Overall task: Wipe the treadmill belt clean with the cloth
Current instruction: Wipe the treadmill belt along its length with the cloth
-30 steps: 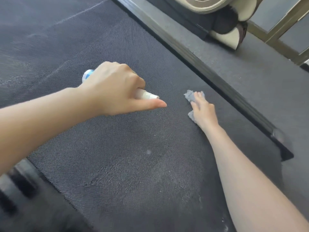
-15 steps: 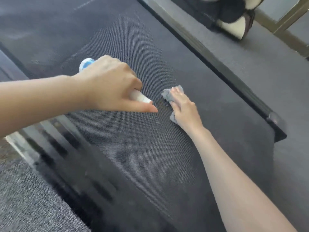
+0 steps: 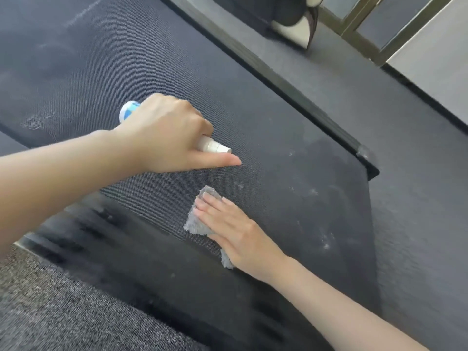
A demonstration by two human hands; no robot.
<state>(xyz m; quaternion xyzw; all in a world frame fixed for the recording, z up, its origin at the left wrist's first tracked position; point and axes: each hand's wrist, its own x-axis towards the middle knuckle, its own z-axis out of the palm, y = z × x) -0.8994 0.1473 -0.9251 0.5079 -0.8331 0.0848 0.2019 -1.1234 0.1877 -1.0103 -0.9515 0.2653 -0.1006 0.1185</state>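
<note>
The dark textured treadmill belt [image 3: 291, 138] fills most of the view, with pale smears and specks near its right end. My right hand [image 3: 235, 231] lies flat on a small grey cloth [image 3: 196, 221], pressing it onto the belt close to the near side rail. My left hand [image 3: 167, 133] hovers above the belt, wrapped around a small white spray bottle [image 3: 212, 145] with a blue-and-white base; its nozzle points right and down at the belt.
A black ribbed side rail [image 3: 114, 244] runs along the near edge, with grey carpet [image 3: 50, 312] beyond it. The far side rail [image 3: 286, 82] ends in a corner cap. Dark floor [image 3: 417, 198], a furniture base and a metal frame lie at upper right.
My right hand has slid the cloth toward me and to the near rail. The left hand keeps the bottle over the belt. The view has shifted, showing more of the near rail.
</note>
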